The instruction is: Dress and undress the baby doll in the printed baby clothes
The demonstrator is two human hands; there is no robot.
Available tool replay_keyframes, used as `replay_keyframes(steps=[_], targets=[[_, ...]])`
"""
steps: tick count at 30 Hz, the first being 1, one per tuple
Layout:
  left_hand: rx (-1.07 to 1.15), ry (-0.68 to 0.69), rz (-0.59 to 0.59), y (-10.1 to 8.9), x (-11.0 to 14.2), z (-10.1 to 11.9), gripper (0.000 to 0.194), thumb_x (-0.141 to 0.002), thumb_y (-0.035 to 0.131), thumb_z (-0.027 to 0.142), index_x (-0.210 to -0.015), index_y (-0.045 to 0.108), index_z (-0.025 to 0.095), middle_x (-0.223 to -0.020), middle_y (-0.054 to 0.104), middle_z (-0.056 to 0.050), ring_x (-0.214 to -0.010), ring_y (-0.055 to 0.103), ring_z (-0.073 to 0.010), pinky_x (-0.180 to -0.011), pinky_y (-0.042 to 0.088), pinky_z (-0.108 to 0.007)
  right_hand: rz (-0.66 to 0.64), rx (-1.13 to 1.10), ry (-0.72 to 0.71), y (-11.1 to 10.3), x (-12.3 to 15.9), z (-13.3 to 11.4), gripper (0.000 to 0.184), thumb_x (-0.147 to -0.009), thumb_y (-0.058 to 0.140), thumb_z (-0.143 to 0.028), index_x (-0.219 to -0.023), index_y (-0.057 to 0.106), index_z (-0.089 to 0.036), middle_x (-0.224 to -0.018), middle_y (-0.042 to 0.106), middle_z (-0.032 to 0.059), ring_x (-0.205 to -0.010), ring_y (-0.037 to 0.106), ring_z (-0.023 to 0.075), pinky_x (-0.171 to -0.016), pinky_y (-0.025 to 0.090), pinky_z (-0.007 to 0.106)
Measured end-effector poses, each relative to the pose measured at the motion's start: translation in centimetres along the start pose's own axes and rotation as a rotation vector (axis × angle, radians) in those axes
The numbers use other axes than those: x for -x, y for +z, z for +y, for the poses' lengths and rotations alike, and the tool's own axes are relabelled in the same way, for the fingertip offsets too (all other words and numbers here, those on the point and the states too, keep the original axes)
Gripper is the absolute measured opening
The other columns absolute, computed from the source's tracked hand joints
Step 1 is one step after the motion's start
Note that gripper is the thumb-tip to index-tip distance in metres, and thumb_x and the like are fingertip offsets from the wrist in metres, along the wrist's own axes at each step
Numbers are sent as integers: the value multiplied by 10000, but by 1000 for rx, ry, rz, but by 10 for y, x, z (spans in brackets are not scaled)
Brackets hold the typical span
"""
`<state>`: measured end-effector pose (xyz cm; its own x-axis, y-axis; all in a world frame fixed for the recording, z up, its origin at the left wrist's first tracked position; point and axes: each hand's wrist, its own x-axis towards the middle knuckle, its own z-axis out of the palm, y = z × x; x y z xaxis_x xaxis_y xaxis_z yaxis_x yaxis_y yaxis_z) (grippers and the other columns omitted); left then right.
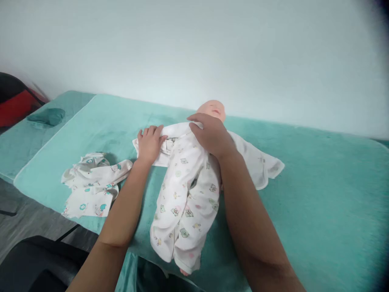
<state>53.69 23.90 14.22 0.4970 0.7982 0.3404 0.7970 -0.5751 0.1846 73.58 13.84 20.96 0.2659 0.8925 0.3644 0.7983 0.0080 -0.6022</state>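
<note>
The doll (214, 108) seems stiff, its shirt (253, 160) soft, best taken by the edges; left hand (149, 144) and right hand (209, 134) rest there, fingers slightly apart.

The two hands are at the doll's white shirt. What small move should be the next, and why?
Perhaps the left hand should gently draw the shirt outward and flat, with the right hand resting at the chest of the doll. The cloth beside the left fingers looks folded, while the shirt's other side lies spread out on the green cover.
</note>
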Motion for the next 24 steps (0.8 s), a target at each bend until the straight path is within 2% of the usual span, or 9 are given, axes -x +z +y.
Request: replay_keyframes(steps=[4, 7, 10, 13, 15, 17, 19, 21, 24], targets=[[-22, -70, 34, 1, 2, -5, 487, -1037, 478, 439, -1478, 568, 252, -1394, 638, -144, -1301, 552, -354, -1207, 324, -584, 181, -43, 29, -11, 35, 44, 330, -977, 481, -294, -1197, 717, -224, -1267, 739, 90, -1186, 662, 284, -1055, 504, 468], [33, -78, 66, 5, 6, -8, 508, -1020, 510, 424, -1485, 560, 225, -1421, 623, -155, -1338, 531, -367, -1237, 262, -633, 227, 95, 99, -22, 75, 82, 380, -963, 459, -254, -1251, 704, -220, -1346, 704, 114, -1240, 639, 304, -1098, 470, 521], [158, -78, 160, 2, 8, -3, 447, -1006, 521, 367, -1415, 613, 211, -1410, 631, -146, -1354, 522, -347, -1252, 254, -623, 256, 198, 182, -27, 103, 102, 456, -902, 462, -168, -1293, 689, -224, -1432, 658, 107, -1296, 614, 310, -1119, 445, 535], [352, -9, 329, -16, 7, 24, 356, -1018, 468, 299, -1287, 673, 191, -1338, 662, -133, -1314, 548, -285, -1198, 390, -494, 302, 230, 229, -22, 107, 102, 456, -910, 449, -166, -1299, 681, -220, -1401, 674, 111, -1297, 606, 309, -1122, 427, 538], [446, 127, 346, -32, 3, 58, 329, -1031, 446, 291, -1244, 681, 203, -1289, 679, -111, -1272, 570, -250, -1151, 441, -429, 333, 261, 269, -15, 102, 96, 400, -954, 473, -246, -1295, 677, -212, -1373, 683, 125, -1280, 604, 326, -1125, 403, 557], [452, 332, 170, -47, -5, 102, 312, -1040, 443, 291, -1240, 676, 232, -1269, 692, -79, -1243, 587, -233, -1106, 467, -399, 347, 294, 301, -10, 96, 92, 384, -970, 518, -340, -1302, 667, -215, -1365, 679, 131, -1270, 593, 340, -1130, 373, 572], [344, 479, -87, -55, -15, 148, 302, -1032, 471, 282, -1252, 670, 228, -1312, 678, -79, -1257, 582, -239, -1026, 493, -374, 347, 317, 315, -7, 94, 92, 382, -970, 532, -364, -1308, 659, -237, -1368, 675, 120, -1270, 580, 339, -1132, 348, 566], [114, 556, -334, -54, -25, 186, 285, -1005, 490, 218, -1207, 688, 183, -1280, 677, -109, -1218, 593, -267, -995, 486, -397, 345, 320, 320, -8, 93, 94, 367, -979, 495, -328, -1300, 656, -254, -1353, 680, 110, -1243, 588, 322, -1110, 354, 533], [-133, 621, -524, -42, -36, 221, 290, -969, 503, 158, -1184, 697, 162, -1295, 650, -135, -1226, 581, -306, -1017, 450, -451, 342, 296, 341, -12, 92, 101, 347, -964, 451, -272, -1230, 670, -241, -1253, 713, 117, -1156, 617, 303, -1058, 379, 489]])
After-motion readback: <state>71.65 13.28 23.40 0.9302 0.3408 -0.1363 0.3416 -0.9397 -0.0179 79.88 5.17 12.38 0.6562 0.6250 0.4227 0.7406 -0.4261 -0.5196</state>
